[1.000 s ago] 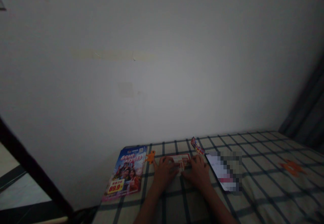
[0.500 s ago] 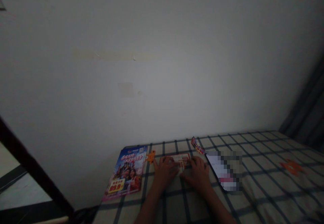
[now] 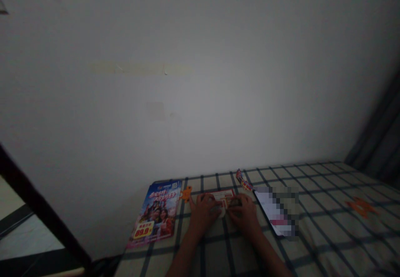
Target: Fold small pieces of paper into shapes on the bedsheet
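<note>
A small folded leaflet [image 3: 222, 194], white with red edges and print, lies on the checked cloth in front of me. My left hand [image 3: 203, 211] rests over its left part, fingers curved onto the paper and the little finger sticking out to the side. On the right part, my right hand [image 3: 245, 211] pinches the paper between thumb and bent fingers. Much of the leaflet is hidden under both hands, and the light is dim. Close to my left hand is an orange star-shaped cutout [image 3: 186, 194].
A stack of colourful leaflets [image 3: 158, 212] lies left, at the cloth's edge. A phone [image 3: 271, 211], partly pixelated, is right of my hands, with a patterned strap [image 3: 243, 181] above it. Another orange cutout [image 3: 361, 206] lies far right. A white wall [image 3: 218, 101] rises behind.
The fingers of my right hand have bent in more on the leaflet, and a darker printed part shows between them. My left hand has hardly moved.
</note>
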Motion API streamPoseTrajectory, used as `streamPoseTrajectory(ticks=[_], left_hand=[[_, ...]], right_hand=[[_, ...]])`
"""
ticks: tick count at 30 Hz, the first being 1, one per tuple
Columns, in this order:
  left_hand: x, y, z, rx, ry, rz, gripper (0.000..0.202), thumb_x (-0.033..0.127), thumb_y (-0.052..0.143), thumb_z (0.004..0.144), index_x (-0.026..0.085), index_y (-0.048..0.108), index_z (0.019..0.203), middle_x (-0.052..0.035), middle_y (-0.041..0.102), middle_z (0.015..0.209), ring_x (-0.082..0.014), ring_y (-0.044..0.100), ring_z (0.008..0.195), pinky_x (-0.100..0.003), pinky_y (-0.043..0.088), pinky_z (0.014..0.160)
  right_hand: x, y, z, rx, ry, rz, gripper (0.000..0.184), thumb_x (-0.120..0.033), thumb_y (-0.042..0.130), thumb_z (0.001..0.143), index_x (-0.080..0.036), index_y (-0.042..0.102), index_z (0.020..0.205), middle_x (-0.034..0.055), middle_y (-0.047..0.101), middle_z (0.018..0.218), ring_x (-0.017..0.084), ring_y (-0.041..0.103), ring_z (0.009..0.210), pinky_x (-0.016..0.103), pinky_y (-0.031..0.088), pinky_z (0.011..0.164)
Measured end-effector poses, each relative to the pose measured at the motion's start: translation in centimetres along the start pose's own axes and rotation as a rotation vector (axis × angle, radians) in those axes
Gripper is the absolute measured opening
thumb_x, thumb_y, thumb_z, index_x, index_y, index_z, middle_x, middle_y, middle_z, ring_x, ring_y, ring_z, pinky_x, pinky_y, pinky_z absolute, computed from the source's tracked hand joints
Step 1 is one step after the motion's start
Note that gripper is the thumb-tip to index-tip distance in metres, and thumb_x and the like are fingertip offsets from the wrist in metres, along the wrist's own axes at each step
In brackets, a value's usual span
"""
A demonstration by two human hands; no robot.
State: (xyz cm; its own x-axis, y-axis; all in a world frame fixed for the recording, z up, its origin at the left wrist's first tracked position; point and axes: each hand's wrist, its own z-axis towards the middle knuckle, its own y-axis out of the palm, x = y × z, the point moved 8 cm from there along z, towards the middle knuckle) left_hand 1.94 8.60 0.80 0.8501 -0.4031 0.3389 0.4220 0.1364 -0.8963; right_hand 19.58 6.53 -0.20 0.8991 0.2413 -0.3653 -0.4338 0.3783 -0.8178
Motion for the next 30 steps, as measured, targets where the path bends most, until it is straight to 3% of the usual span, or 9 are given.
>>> streamPoseTrajectory(ticks=[4, 12, 19, 30], left_hand=[[0.0, 0.0, 0.1, -0.008, 0.006, 0.005, 0.028, 0.048, 0.065, 0.088, 0.052, 0.068, 0.116, 0.0014, 0.063, 0.126, -0.0311, 0.046, 0.122, -0.072, 0.011, 0.111], [-0.4, 0.5, 0.3, -0.006, 0.007, 0.042, 0.029, 0.048, 0.065, 0.087, 0.054, 0.068, 0.115, 0.0012, 0.063, 0.127, -0.0326, 0.046, 0.123, -0.074, 0.015, 0.109], [-0.2, 0.2, 0.3, -0.016, -0.001, 0.03, 0.032, 0.043, 0.068, 0.085, 0.054, 0.068, 0.115, 0.0018, 0.063, 0.127, -0.0326, 0.046, 0.124, -0.074, 0.014, 0.11], [-0.5, 0.7, 0.2, -0.003, -0.005, 0.059, 0.03, 0.047, 0.065, 0.087, 0.058, 0.065, 0.116, 0.0058, 0.061, 0.128, -0.0305, 0.045, 0.126, -0.073, 0.015, 0.113]], right_hand=[[0.4, -0.2, -0.2, 0.015, 0.099, -0.019, 0.013, -0.032, 0.069, 0.085, -0.04, 0.079, 0.089, 0.0033, 0.063, 0.125, 0.029, 0.044, 0.129, 0.046, 0.041, 0.103], [0.7, -1.4, -0.1, 0.052, 0.259, -0.113, 0.016, -0.034, 0.064, 0.089, -0.037, 0.078, 0.096, 0.0081, 0.059, 0.12, 0.03, 0.046, 0.123, 0.043, 0.041, 0.096], [1.3, -1.4, 0.1, 0.053, 0.303, -0.205, 0.025, -0.033, 0.058, 0.094, -0.042, 0.073, 0.111, 0.0092, 0.058, 0.123, 0.032, 0.047, 0.124, 0.043, 0.042, 0.094], [2.2, -0.8, -0.1, 0.139, 0.3, -0.263, 0.03, -0.034, 0.055, 0.094, -0.036, 0.07, 0.119, 0.0121, 0.057, 0.127, 0.032, 0.047, 0.124, 0.043, 0.042, 0.097]])
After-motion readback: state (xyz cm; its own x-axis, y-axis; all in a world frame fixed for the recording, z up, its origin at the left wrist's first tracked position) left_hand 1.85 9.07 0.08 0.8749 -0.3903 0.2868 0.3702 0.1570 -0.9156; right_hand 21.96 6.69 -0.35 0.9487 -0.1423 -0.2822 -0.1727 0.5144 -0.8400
